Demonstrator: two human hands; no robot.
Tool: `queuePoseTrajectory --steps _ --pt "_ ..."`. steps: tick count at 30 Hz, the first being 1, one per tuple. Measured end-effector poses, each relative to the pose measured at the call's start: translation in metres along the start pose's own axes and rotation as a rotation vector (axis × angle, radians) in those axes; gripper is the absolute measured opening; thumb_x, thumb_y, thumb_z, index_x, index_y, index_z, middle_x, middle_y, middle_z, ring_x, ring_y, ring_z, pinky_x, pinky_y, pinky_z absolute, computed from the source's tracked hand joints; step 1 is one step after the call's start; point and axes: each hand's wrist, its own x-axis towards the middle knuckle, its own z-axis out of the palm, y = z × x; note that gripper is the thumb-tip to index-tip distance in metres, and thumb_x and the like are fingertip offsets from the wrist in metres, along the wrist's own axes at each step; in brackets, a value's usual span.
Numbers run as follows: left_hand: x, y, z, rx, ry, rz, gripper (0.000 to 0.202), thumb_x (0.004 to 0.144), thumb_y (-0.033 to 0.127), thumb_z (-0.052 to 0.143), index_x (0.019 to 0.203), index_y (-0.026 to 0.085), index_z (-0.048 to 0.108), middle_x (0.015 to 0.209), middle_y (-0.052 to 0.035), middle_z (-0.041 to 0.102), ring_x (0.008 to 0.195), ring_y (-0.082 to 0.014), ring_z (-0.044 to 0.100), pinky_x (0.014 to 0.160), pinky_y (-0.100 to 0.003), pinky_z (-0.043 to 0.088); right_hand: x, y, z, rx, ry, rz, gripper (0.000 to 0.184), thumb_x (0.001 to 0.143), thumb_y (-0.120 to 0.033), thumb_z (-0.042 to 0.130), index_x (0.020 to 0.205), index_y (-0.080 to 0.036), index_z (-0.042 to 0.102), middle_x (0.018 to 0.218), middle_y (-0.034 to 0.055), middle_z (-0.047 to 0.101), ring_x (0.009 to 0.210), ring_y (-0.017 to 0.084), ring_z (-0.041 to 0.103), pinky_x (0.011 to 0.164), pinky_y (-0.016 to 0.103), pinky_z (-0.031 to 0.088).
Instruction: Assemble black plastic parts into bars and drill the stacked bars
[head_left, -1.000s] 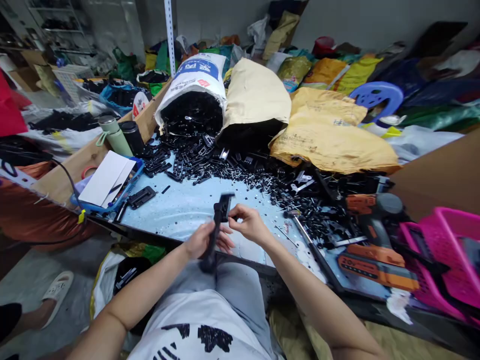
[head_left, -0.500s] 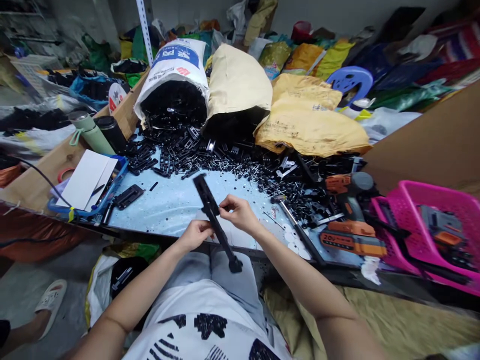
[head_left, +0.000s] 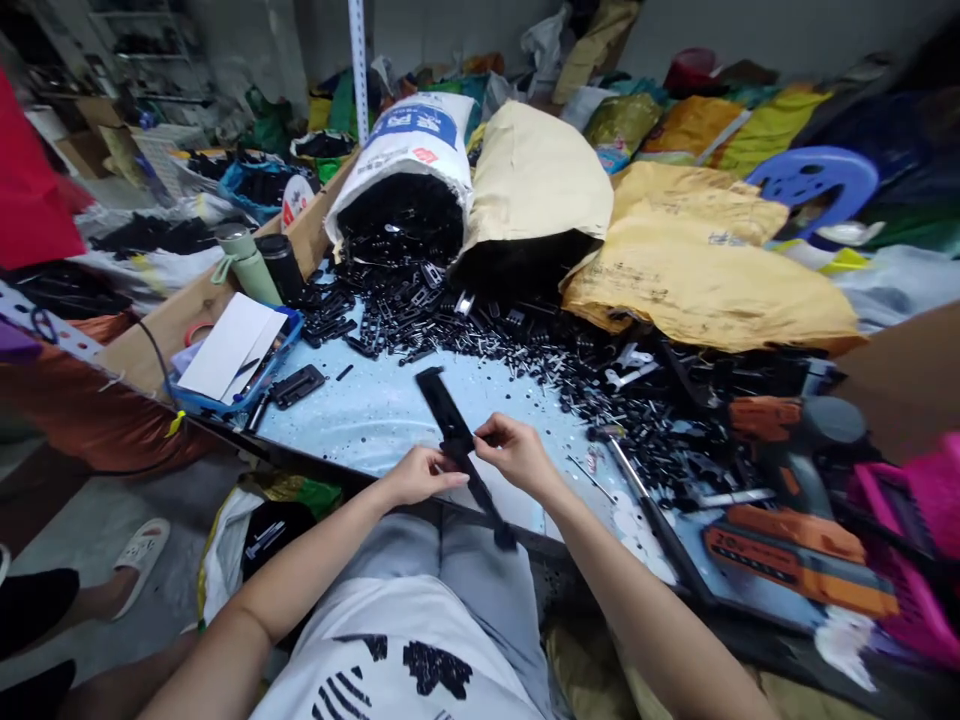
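Note:
Between my two hands is a long black plastic bracket (head_left: 444,405), a wide slotted plate at its upper end and a narrow arm running down toward my lap. My left hand (head_left: 421,474) pinches it near the middle from the left, thumb and fingers together. From the right, my right hand (head_left: 516,452) grips its edge at the joint between plate and arm. Whether a small part sits under my right fingertips is hidden. Beyond my hands, loose black parts and silvery pins (head_left: 517,350) lie heaped on the light blue tabletop (head_left: 375,400).
An orange cordless drill (head_left: 795,500) and a hammer (head_left: 637,490) lie to the right, by a pink basket (head_left: 892,560). A blue tray (head_left: 225,405) with papers, a green bottle (head_left: 247,262) and a black cup stand left. Sacks (head_left: 536,180) line the back. Another person's foot (head_left: 139,560) shows lower left.
My view has swung left, so the table shifts rightward in the picture. Both hands keep hold of the bracket, and a red shape has come in at the left edge.

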Motion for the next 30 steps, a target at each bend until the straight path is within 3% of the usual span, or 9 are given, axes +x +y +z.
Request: queuePoseTrajectory --steps 5,7,10,13,15,18,21,26,30 --pt "-0.001 0.017 -0.012 -0.315 0.052 0.058 0.043 0.080 0.041 0.050 0.105 0.010 0.067 0.077 -0.0082 0.063 0.061 -0.0131 0.054 0.060 -0.026 0.041 -0.001 0.007 0.000 0.044 -0.003 -0.025 0.015 0.070 -0.032 0.060 0.068 -0.018 0.055 0.059 0.0002 0.057 0.052 0.010 0.047 0.050 0.023 0.039" --pt "0.004 0.015 -0.016 -0.206 0.162 0.112 0.043 0.077 0.030 0.051 0.117 0.017 0.062 0.084 -0.0061 0.061 0.065 -0.0124 0.054 0.066 -0.027 0.042 -0.004 0.008 0.003 0.044 -0.040 -0.024 0.016 0.071 -0.033 0.062 0.069 -0.018 0.056 0.061 0.0009 0.058 0.053 0.010 0.048 0.051 0.023 0.040" --pt "0.007 0.008 -0.015 0.109 0.294 0.227 0.039 0.073 0.018 0.055 0.110 0.025 0.066 0.105 -0.0067 0.058 0.089 -0.0175 0.055 0.085 -0.033 0.042 -0.009 0.004 0.008 0.146 -0.123 0.007 0.021 0.070 -0.036 0.064 0.066 -0.018 0.056 0.059 0.0010 0.057 0.052 0.011 0.049 0.048 0.023 0.040" --pt "0.005 0.003 -0.007 0.173 0.186 0.289 0.034 0.073 0.019 0.061 0.106 0.020 0.067 0.116 -0.0097 0.057 0.104 -0.0224 0.052 0.094 -0.036 0.038 -0.009 -0.002 0.010 0.264 -0.086 0.053 0.025 0.069 -0.039 0.066 0.065 -0.018 0.055 0.059 0.0015 0.058 0.053 0.011 0.050 0.049 0.023 0.041" --pt "0.003 0.000 0.000 0.128 0.153 0.220 0.041 0.071 0.025 0.068 0.111 0.017 0.063 0.110 -0.0105 0.061 0.101 -0.0244 0.055 0.087 -0.035 0.043 -0.006 -0.006 0.009 0.287 -0.017 0.075 0.026 0.067 -0.039 0.068 0.066 -0.017 0.054 0.060 0.0013 0.058 0.052 0.011 0.051 0.049 0.024 0.041" --pt "0.004 0.000 0.009 0.060 0.260 0.100 0.046 0.066 0.034 0.073 0.106 0.015 0.063 0.096 -0.0085 0.065 0.091 -0.0243 0.056 0.075 -0.032 0.046 -0.001 -0.009 0.006 0.289 0.048 0.081 0.027 0.066 -0.040 0.068 0.066 -0.018 0.052 0.058 -0.0003 0.056 0.050 0.010 0.049 0.047 0.023 0.040" --pt "0.007 0.009 0.016 -0.115 0.321 0.168 0.040 0.070 0.044 0.069 0.095 0.013 0.065 0.089 -0.0081 0.066 0.085 -0.0209 0.058 0.077 -0.031 0.044 0.001 -0.015 0.003 0.258 0.091 0.021 0.025 0.070 -0.040 0.065 0.069 -0.019 0.053 0.061 0.0004 0.057 0.054 0.011 0.051 0.050 0.024 0.042" --pt "-0.002 0.044 0.009 -0.505 0.131 0.165 0.051 0.083 0.052 0.049 0.104 0.008 0.062 0.081 -0.0124 0.068 0.067 -0.0171 0.062 0.063 -0.026 0.043 0.001 -0.027 -0.008 0.081 0.181 -0.162 0.012 0.074 -0.030 0.058 0.072 -0.019 0.053 0.071 0.0025 0.061 0.064 0.013 0.055 0.062 0.026 0.046" --pt "-0.003 0.053 -0.008 -0.596 0.036 0.154 0.055 0.082 0.048 0.041 0.124 0.014 0.054 0.105 -0.0146 0.066 0.051 -0.0111 0.057 0.044 -0.022 0.031 -0.007 -0.029 -0.008 -0.045 0.028 -0.212 0.006 0.075 -0.025 0.056 0.072 -0.020 0.055 0.069 0.0011 0.061 0.064 0.012 0.054 0.061 0.025 0.044"
